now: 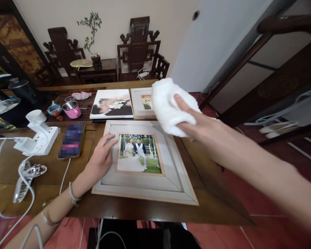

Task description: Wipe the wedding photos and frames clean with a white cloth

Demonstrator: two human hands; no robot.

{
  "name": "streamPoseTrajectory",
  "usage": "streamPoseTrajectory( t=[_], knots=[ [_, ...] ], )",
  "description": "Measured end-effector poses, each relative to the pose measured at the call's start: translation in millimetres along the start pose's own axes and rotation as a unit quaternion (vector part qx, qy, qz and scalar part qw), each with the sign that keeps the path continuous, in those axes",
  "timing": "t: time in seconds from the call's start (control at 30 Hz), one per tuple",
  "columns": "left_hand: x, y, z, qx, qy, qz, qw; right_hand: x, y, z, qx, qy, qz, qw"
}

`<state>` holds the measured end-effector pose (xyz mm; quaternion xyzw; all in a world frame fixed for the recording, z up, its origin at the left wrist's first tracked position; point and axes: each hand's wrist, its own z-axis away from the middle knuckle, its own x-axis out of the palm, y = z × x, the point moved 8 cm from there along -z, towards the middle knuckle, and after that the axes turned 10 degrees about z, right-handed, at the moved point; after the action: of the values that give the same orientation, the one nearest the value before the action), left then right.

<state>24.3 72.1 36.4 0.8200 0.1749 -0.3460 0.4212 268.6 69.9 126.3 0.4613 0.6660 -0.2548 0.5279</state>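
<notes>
A large pale wooden picture frame (171, 180) with a wedding photo lies flat on the wooden table (217, 204) in front of me. My left hand (101, 157) rests flat on the frame's left side, fingers stretched out toward the photo. My right hand (189, 119) is raised above the frame's upper right corner and grips a bunched white cloth (166, 103). The cloth hangs clear of the frame and partly hides a smaller frame (140, 103) lying behind.
A frameless photo print (111, 103) lies beside the smaller frame. To the left are a phone (71, 140) on a cable, a white power strip (38, 138), a pink cup (72, 110) and a glass object (24, 180). Carved dark chairs (140, 52) stand behind.
</notes>
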Motion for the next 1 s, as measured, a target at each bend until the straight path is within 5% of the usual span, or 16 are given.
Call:
streamPoseTrajectory(
  t=[0.23, 0.53, 0.67, 0.87, 1.0],
  knots=[
    [-2.3, 1.1, -0.5, -0.003, 0.014, 0.002, 1.000, 58.2, -64.3, -2.8, -0.144, -0.127, 0.067, 0.979],
    [5.3, -7.1, 4.2, -0.016, 0.016, 0.000, 1.000, 25.4, -120.0, 65.7, -0.145, -0.219, -0.078, 0.962],
    [6.4, -8.8, 4.1, -0.013, 0.005, 0.005, 1.000, 42.5, -113.7, 57.4, -0.103, -0.202, -0.083, 0.970],
    [4.6, -9.8, 3.1, 0.011, 0.006, 0.024, 1.000, 72.4, -61.1, -9.8, -0.079, -0.091, 0.018, 0.993],
    [1.6, -8.3, 1.5, -0.014, 0.013, 0.022, 1.000, 81.1, -54.4, -27.2, -0.102, -0.104, 0.056, 0.988]
  ],
)
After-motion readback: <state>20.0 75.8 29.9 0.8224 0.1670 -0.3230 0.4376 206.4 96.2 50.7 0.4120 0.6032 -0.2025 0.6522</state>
